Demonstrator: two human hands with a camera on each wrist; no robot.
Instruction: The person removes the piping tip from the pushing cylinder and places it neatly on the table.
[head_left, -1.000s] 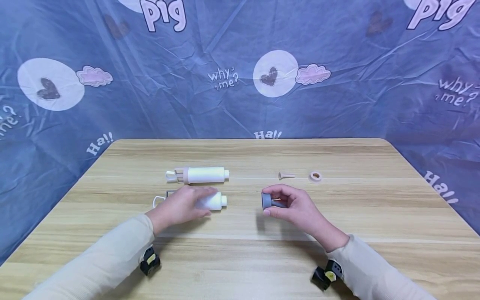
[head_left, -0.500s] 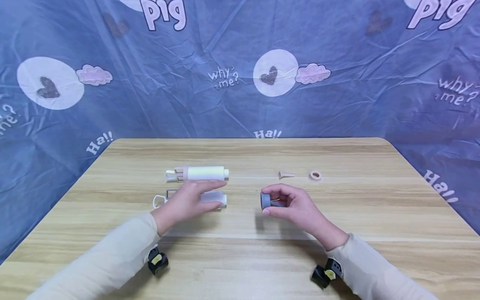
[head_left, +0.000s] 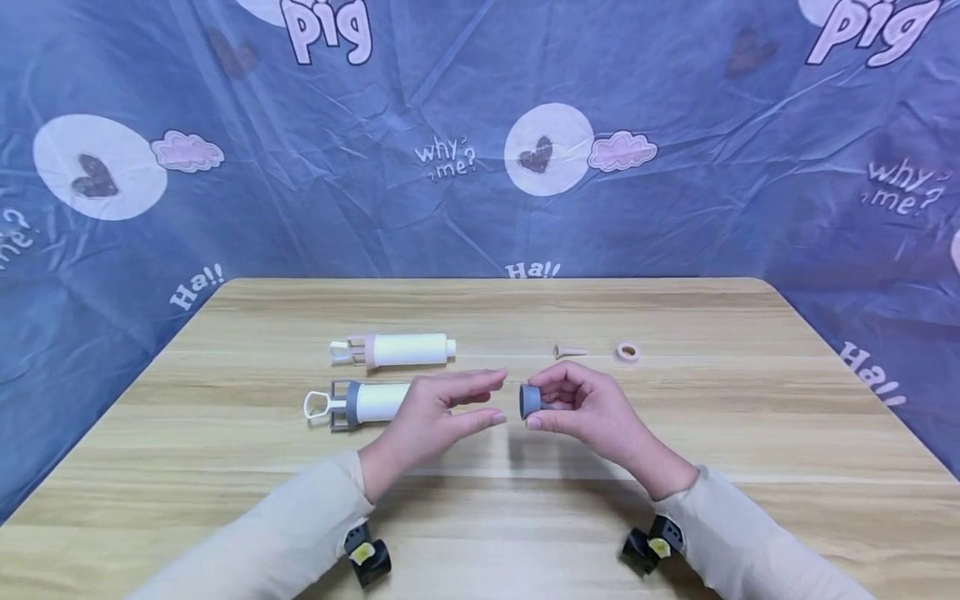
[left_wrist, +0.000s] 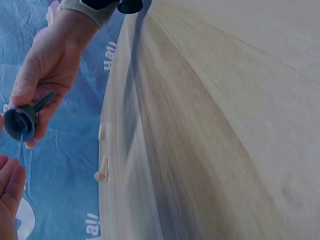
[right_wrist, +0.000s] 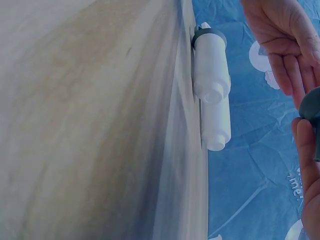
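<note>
My right hand [head_left: 596, 408] pinches a blue-grey funnel-shaped nozzle [head_left: 530, 402] above the table, its wide mouth facing left and its narrow spout towards the palm. In the left wrist view the hollow mouth of this nozzle [left_wrist: 20, 123] shows plainly. Just left of it is my left hand [head_left: 438, 410], fingers extended and thumb apart, holding nothing. Behind that hand lies a white syringe-like tube [head_left: 378, 402] with a blue-grey collar and white loop handle; the hand hides its right end. Both tubes' narrow ends show in the right wrist view.
A second white tube [head_left: 410, 349] with a pink collar lies farther back. Right of it are a small pink nozzle [head_left: 570, 351] and a pink ring [head_left: 627, 352]. The wooden table [head_left: 480, 533] ends at a blue printed cloth [head_left: 375, 208].
My left hand has left the blue-grey-collared tube and moved right, close to the funnel-shaped nozzle. My right hand has stayed almost still, holding that nozzle.
</note>
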